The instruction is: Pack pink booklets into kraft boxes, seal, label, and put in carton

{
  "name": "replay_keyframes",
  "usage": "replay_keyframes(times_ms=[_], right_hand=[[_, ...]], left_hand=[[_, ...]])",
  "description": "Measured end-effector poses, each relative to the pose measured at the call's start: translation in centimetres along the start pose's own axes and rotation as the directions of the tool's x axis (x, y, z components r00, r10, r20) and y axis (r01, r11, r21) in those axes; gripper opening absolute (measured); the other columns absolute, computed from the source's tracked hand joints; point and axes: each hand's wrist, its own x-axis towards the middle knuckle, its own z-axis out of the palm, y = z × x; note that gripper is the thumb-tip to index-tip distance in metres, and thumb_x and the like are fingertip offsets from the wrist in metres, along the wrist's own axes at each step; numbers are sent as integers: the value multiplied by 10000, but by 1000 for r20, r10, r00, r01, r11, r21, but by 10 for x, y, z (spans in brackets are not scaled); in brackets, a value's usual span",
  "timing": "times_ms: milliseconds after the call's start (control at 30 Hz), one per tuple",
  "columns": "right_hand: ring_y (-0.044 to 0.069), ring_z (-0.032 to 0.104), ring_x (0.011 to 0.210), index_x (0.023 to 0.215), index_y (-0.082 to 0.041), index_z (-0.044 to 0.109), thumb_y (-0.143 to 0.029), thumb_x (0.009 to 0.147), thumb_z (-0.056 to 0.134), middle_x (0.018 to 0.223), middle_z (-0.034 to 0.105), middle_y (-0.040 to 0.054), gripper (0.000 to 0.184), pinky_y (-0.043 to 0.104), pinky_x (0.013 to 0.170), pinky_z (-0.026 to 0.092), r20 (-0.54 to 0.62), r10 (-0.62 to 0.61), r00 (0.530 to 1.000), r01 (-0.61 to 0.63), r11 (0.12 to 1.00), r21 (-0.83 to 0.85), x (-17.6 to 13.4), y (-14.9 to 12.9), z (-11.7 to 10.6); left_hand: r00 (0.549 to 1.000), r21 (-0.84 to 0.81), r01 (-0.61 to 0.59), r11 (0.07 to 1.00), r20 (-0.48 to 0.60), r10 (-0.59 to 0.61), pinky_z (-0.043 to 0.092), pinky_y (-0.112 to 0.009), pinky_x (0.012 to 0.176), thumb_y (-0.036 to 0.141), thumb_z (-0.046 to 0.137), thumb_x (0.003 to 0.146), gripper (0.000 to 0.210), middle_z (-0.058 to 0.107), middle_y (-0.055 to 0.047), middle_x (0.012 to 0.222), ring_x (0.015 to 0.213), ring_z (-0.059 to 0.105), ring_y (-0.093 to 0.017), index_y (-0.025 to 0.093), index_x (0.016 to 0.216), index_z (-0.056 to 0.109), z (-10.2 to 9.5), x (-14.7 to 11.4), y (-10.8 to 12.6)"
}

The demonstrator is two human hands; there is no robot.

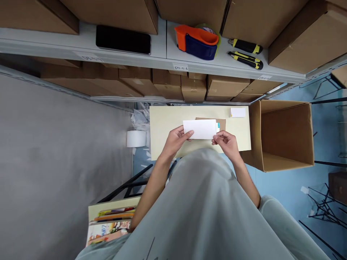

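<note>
A plain white oblong piece point(200, 129), like a folded paper or an envelope, is held flat over the cream tabletop point(168, 115). My left hand point(177, 139) pinches its left end, thumb on top and fingers underneath. At the lower right corner, my right hand point(225, 142) grips it between thumb and curled fingers. From behind its right end peeks a white edge with a small blue mark point(218, 125); what that belongs to is hidden. A brown cardboard piece point(222, 124) lies beyond it, partly covered. Near the far right corner sits a stack of small white cards point(238, 112).
An open carton point(287, 133) stands against the table's right side. Above runs a grey shelf point(162, 54) with boxes, a black phone point(123, 39), an orange-and-blue tape dispenser point(197, 41) and two cutters point(246, 59). A white roll point(136, 138) is at left, magazines point(111, 224) below.
</note>
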Motion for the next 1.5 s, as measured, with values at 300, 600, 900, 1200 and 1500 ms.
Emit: replay_keyframes(times_ms=[300, 600, 900, 1200, 1500], right_hand=[[234, 778, 1063, 868, -252, 773, -694, 841, 873, 1219, 796, 84, 454, 400, 953, 679, -55, -96, 994, 97, 995, 25, -3, -4, 24], [250, 813, 1026, 971, -278, 846, -662, 878, 878, 1253, 832, 64, 397, 464, 943, 722, 34, -61, 998, 58, 994, 95, -14, -17, 6], [269, 822, 1075, 985, -280, 851, -631, 848, 911, 1322, 825, 61, 381, 475, 962, 717, 64, -36, 997, 29, 994, 106, -18, -16, -3], [250, 811, 1053, 901, -265, 792, -579, 922, 831, 1327, 808, 79, 317, 459, 1003, 683, 65, -70, 995, 68, 997, 32, -17, -15, -10], [223, 748, 1098, 937, -301, 793, -502, 1006, 758, 1160, 754, 58, 215, 402, 962, 681, 95, -218, 971, 225, 972, -72, -19, -21, -13]], left_hand=[[862, 293, -495, 818, 45, 505, 632, -392, 1109, 402, 658, 1099, 208, 813, -65, 1247, 1189, 780, -216, 275, 1174, 805, 42, -42, 36], [849, 235, -517, 823, 18, 528, 667, -410, 1090, 394, 757, 1050, 203, 811, -60, 1263, 1191, 789, -223, 309, 1216, 838, 50, -43, 34], [832, 296, -539, 789, 37, 554, 675, -411, 1079, 385, 757, 1052, 175, 809, -60, 1274, 1179, 795, -216, 299, 1174, 848, 57, -48, 38], [805, 309, -573, 759, 39, 592, 673, -396, 1075, 335, 758, 1053, 162, 808, -54, 1264, 1164, 799, -208, 305, 1189, 841, 66, -50, 40], [839, 310, -524, 793, 27, 543, 691, -421, 1058, 433, 784, 1028, 155, 821, -55, 1204, 1115, 808, -217, 304, 1094, 841, 73, -56, 44]])
